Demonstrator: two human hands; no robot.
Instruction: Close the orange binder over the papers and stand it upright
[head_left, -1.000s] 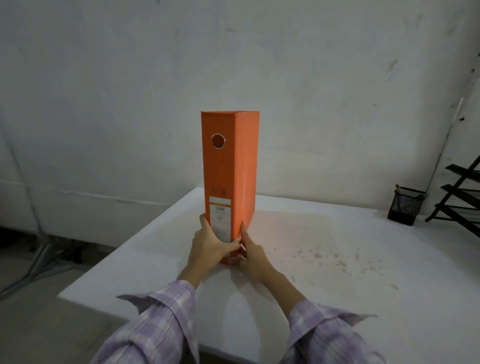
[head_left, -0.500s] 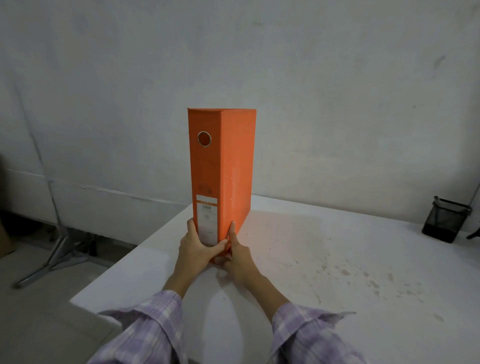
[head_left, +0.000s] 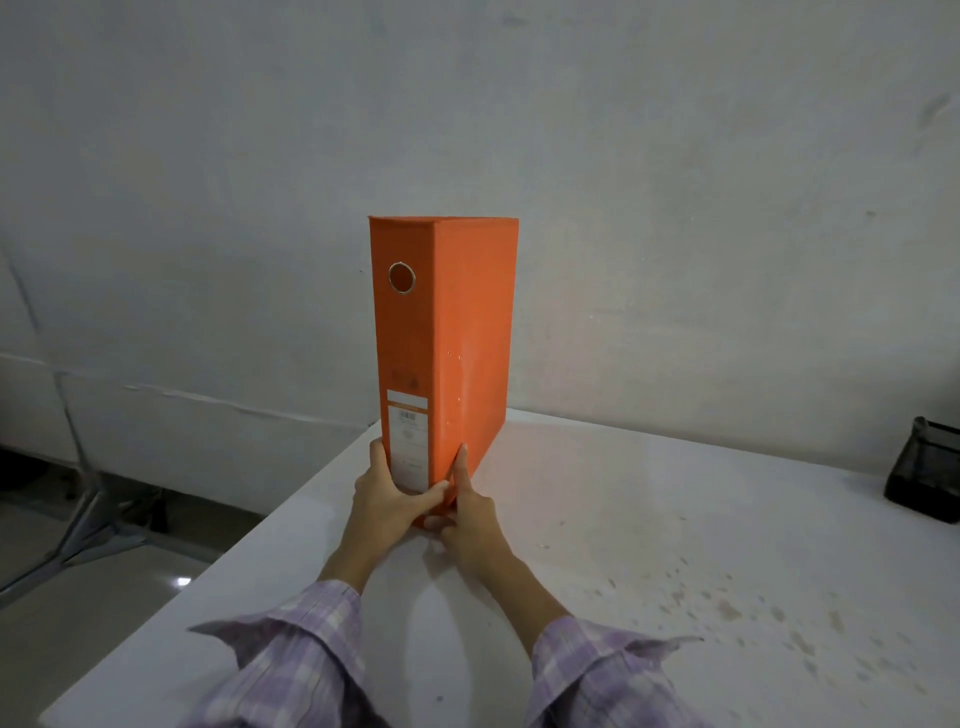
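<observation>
The orange binder (head_left: 457, 332) stands upright and closed on the white table (head_left: 649, 545), spine toward me with a metal finger ring near the top and a white label low down. No papers show; the covers hide whatever is inside. My left hand (head_left: 387, 501) grips the bottom of the spine from the left, thumb across the label's lower edge. My right hand (head_left: 470, 512) presses against the binder's lower right side, index finger pointing up along the cover. Both hands touch the binder near its base.
A black mesh pen holder (head_left: 924, 470) sits at the table's far right. The table's left edge (head_left: 249, 551) drops off beside my left arm. A grey metal stand (head_left: 88, 525) is on the floor at left. A stained white wall rises behind.
The view has shifted, so the binder and pen holder sit differently in frame. Both hands keep the same hold at the base, and the binder stays upright.
</observation>
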